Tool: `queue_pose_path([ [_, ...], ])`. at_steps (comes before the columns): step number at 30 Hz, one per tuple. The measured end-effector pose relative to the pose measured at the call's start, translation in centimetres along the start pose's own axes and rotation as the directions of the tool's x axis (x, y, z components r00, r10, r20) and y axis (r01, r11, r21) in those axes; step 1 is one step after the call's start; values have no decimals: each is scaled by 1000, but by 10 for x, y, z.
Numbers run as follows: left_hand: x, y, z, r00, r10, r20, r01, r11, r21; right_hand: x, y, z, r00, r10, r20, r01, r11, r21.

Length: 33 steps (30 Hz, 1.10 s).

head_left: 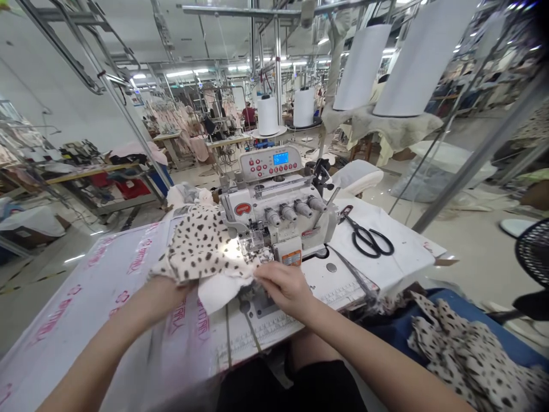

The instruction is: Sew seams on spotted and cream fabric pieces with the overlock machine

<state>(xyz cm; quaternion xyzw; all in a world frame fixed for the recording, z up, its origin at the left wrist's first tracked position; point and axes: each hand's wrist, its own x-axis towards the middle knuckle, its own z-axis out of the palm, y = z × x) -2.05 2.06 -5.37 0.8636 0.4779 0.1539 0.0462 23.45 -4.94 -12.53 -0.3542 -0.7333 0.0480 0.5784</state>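
Observation:
A cream fabric piece with dark spots [199, 243] lies at the needle area of a white overlock sewing machine [274, 200]. Its plain white underside [221, 292] hangs toward me over the table edge of the machine. With closed fingers, my right hand [287, 286] pinches the fabric's edge just in front of the presser foot. My left hand [174, 289] is under the spotted fabric on the left; its fingers are covered by the cloth. The machine's lamp lights the fabric near the needle.
Black-handled scissors [371, 240] lie on the table right of the machine. More spotted fabric [467, 349] is heaped on blue cloth at the lower right, near a black fan [532, 257]. Large white thread cones [364, 66] stand above. Printed plastic sheeting [94, 297] covers the left table.

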Motion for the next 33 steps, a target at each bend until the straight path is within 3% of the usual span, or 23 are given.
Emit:
queue_pose_path([
  [2, -28, 30, -4, 972, -27, 233, 24, 1000, 17, 0, -1, -1, 1000, -14, -11, 14, 1000, -12],
  [3, -37, 46, -3, 977, -35, 209, 35, 999, 4, 0, -2, -1, 1000, -16, -19, 16, 1000, -8],
  [4, -43, 63, 0, 998, -1, 55, 3, 1000, -19, 1, -2, -1, 1000, -12, -25, 13, 1000, 2],
  [5, -44, 77, 5, 988, 92, -126, -97, 995, -35, 1, -3, -1, 1000, -3, -27, 4, 1000, 16],
  [7, -34, 96, 19, 903, 286, -320, -303, 953, -6, 2, -5, -1, 999, 28, -16, -28, 998, 49],
  [9, -18, 98, 33, 850, 401, -343, -415, 909, 35, 2, -8, -2, 998, 57, 4, -57, 995, 79],
  [11, -5, 90, 43, 830, 466, -305, -475, 878, 50, 2, -11, -3, 997, 71, 24, -74, 992, 102],
  [16, -2, 68, 44, 775, 573, -268, -589, 808, 21, -3, -10, -4, 995, 84, 57, -90, 989, 115],
  [20, -1, 70, 39, 802, 549, -236, -569, 822, -21, -2, -4, -4, 993, 78, 86, -81, 996, 36],
  [23, 6, 72, 37, 859, 474, -194, -492, 868, -60, 6, -3, -5, 984, 78, 160, -52, 986, -159],
  [28, 23, 67, 36, 922, 360, -141, -372, 926, -63, 17, -9, -9, 961, 115, 252, 16, 886, -464],
  [33, 40, 61, 34, 946, 285, -157, -295, 954, -47, -3, -11, -18, 992, 81, 99, -29, 895, -446],
])
